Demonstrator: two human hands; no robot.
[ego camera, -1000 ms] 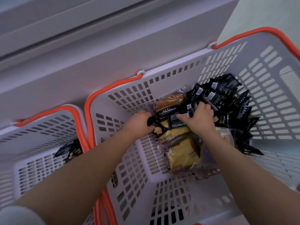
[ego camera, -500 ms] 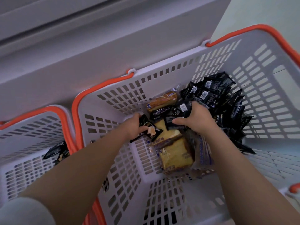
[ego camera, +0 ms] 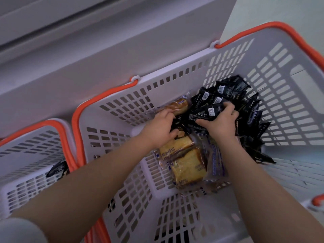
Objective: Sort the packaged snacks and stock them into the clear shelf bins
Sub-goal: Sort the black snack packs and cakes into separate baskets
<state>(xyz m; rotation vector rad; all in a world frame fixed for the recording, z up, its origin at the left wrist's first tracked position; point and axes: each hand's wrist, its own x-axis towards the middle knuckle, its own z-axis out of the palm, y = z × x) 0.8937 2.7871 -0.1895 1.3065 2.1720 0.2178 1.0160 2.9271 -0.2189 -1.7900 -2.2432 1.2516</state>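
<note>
Two hands are working inside the white basket [ego camera: 175,81]: the left hand [ego camera: 158,128] is curling over dark wrappers at 9 o'clock of the black packets [ego camera: 245,109]. The right hand [ego camera: 221,122] is pinching one black packet [ego camera: 204,112], its long axis running 8 to 2 o'clock. Bread packs [ego camera: 185,163] are lying at 6 o'clock.

Two baskets stand side by side; in the right basket [ego camera: 175,81], bread packets [ego camera: 185,160] lie in the middle, dark packets [ego camera: 249,109] piled to their right; the left basket [ego camera: 35,137] holds another dark packet [ego camera: 57,170].

The single head camera looks steeply down, close, into a white basket [ego camera: 175,81] below.
</note>
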